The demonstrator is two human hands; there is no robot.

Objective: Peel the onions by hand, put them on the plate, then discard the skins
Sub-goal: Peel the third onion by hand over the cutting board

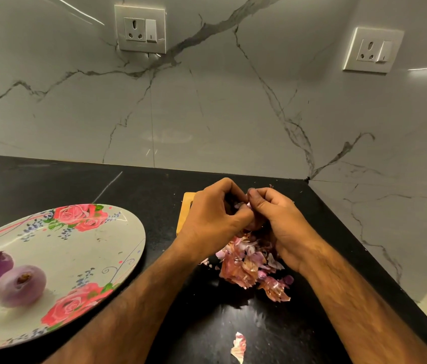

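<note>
Two peeled purple onions (19,286) lie on the rose-patterned plate (76,248); papery skins (243,269) heap on the counter (154,185).

Looks like a home kitchen. Shows in the glossy black stone tabletop (49,179) running into a corner, backed by pale, grey-veined marble wall panels (207,114). Also in a switched wall socket (140,29) set into the left panel and a second socket (373,49) on the right one, both above the work surface. Shows too in household crockery and food prep: a rose-patterned plate (118,232) with two peeled onions (19,286), a heap of papery onion skins (249,266), and the edge of a wooden board (185,206).
</note>
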